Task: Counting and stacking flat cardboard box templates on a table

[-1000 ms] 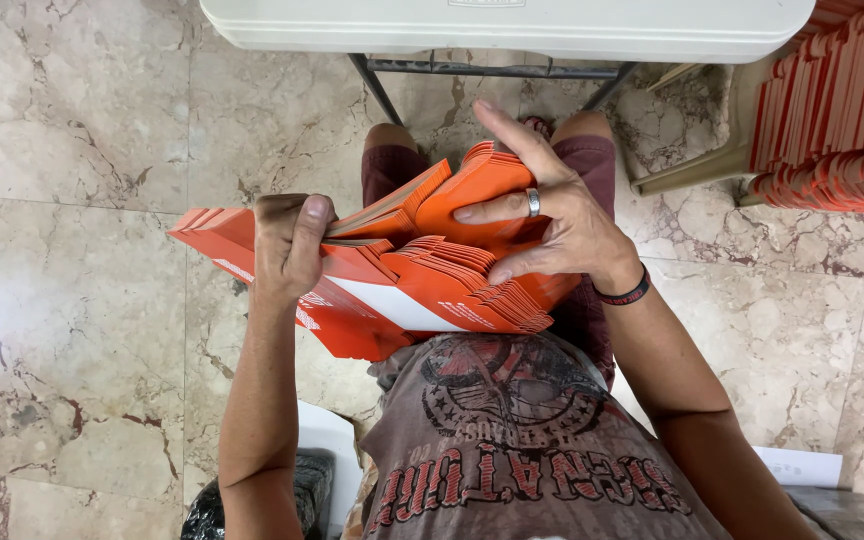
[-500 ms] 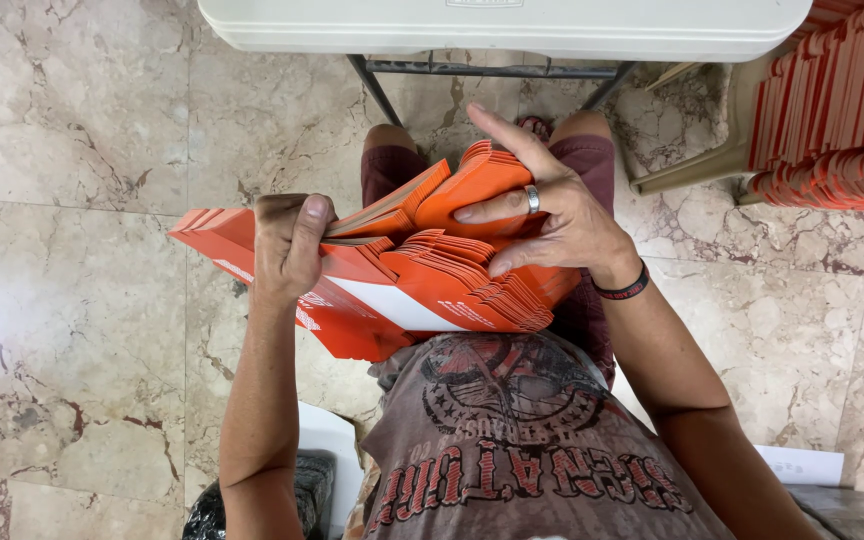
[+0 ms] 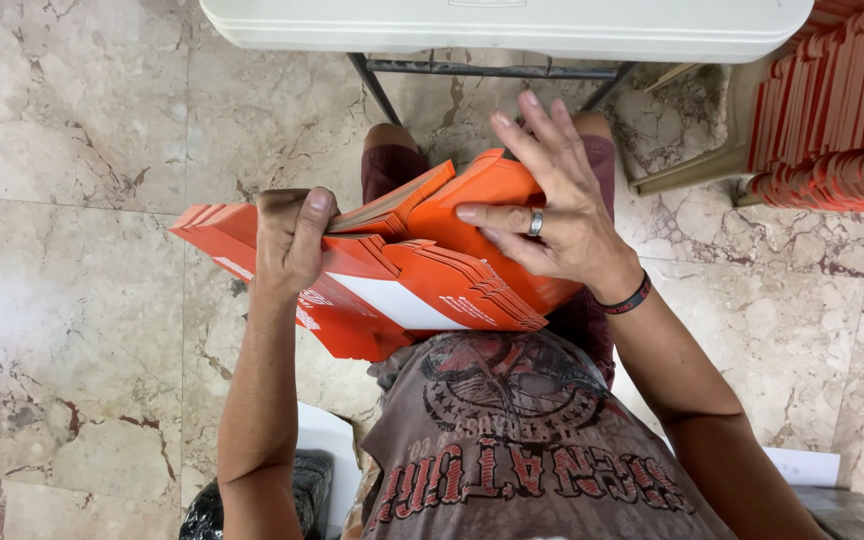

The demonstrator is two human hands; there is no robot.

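A thick stack of flat orange cardboard sheets (image 3: 422, 290) with a white panel rests on my lap. My left hand (image 3: 292, 235) grips the stack's left part, fingers curled over its top edge. My right hand (image 3: 552, 215), with a ring and a dark wristband, lies on the top sheets at the right; its fingers are spread and its thumb presses the uppermost orange sheet (image 3: 477, 190), which is lifted and bent upward from the rest.
A white folding table (image 3: 512, 25) with dark metal legs stands just ahead of my knees. More stacked orange sheets (image 3: 837, 120) fill a holder at the upper right. Marble floor tiles (image 3: 72, 300) lie all around. A white sheet (image 3: 802, 465) lies at the lower right.
My right hand's fingers have spread a little wider over the top sheets. The stack and my left hand stay in place.
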